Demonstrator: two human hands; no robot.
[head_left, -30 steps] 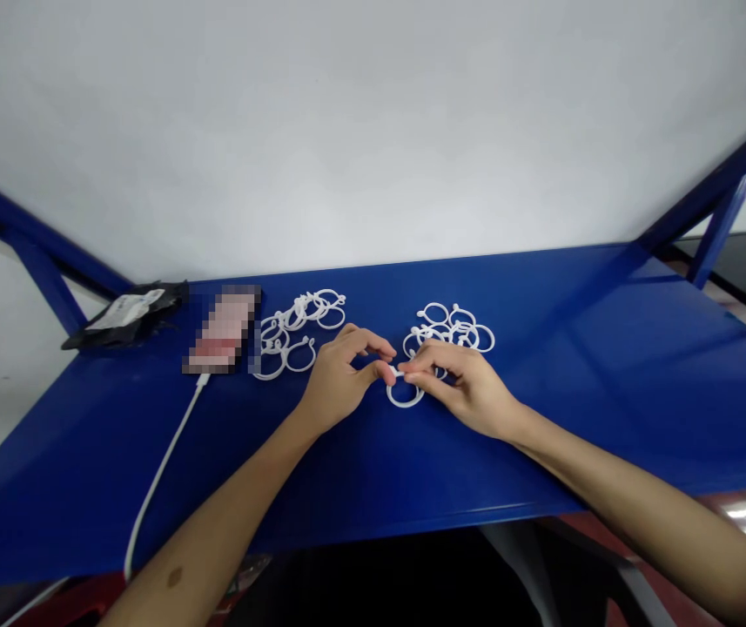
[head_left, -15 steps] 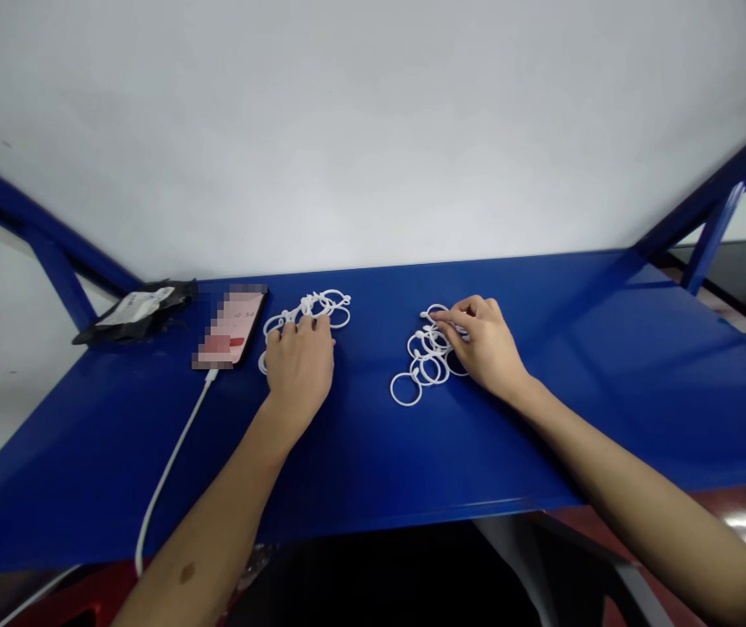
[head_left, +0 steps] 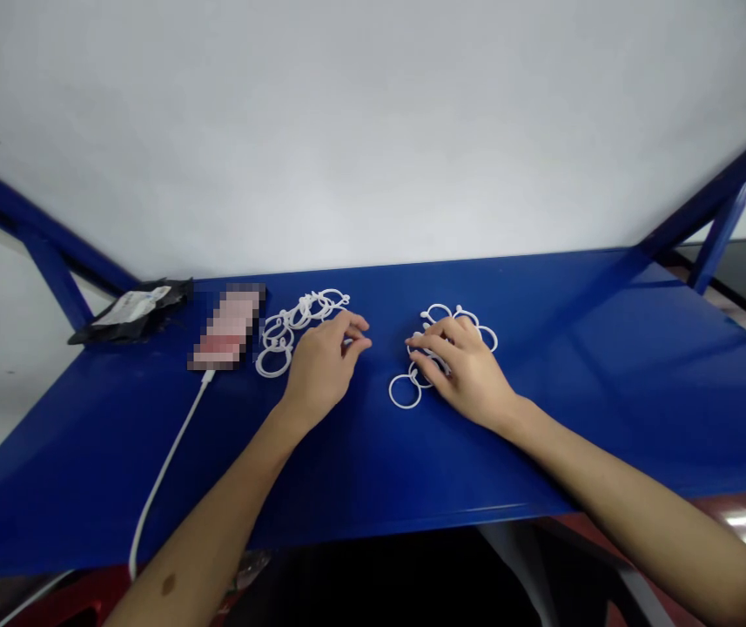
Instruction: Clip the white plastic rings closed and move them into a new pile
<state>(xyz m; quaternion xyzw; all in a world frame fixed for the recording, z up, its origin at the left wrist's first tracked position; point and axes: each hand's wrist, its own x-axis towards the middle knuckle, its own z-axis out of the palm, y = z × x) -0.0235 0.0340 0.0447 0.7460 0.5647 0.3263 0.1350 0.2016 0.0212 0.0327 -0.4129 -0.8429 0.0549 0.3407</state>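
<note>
On the blue table (head_left: 574, 383) lie two heaps of white plastic rings. My left hand (head_left: 320, 370) hovers just right of the left heap (head_left: 294, 324), its fingertips pinched together with a bit of white ring showing between them. My right hand (head_left: 467, 370) lies on the right heap (head_left: 460, 318), fingers stretched out flat toward the left and covering part of it. A single closed ring (head_left: 405, 392) lies apart in front of that heap, close to my right fingers.
A phone (head_left: 225, 338) lies left of the rings, with a white cable (head_left: 167, 466) running off the front edge. A black pouch (head_left: 128, 312) sits at the back left corner. Blue frame struts (head_left: 715, 231) rise at both sides against a white wall.
One second ago both hands pinched one ring together. They parted to the two heaps, leaving that ring on the table. My left hand has now drawn back right, pinched; my right hand slid nearer.
</note>
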